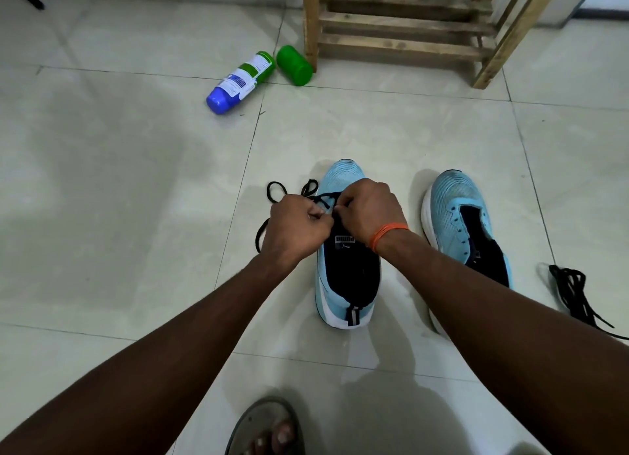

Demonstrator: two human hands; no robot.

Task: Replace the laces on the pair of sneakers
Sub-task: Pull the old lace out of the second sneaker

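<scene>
A home-like room: pale tiled floor (pixel 136 182), rough wooden rack (pixel 401 29), plastic bottle (pixel 238 83) on its side, sandalled foot (pixel 269 430).

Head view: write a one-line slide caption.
Left hand and right hand work a black lace on one blue sneaker; the other sneaker sits unlaced beside a loose lace.

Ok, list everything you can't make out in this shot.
All head view:
- Eyelets of the sneaker being laced: covered by the left hand and right hand, so threading progress is unclear.
- Lace ends: hidden inside the hands.
- Other sneaker heel: behind the right forearm.
- Loose lace: cut off by the right edge.
- Bottle label: too small to read.
</scene>
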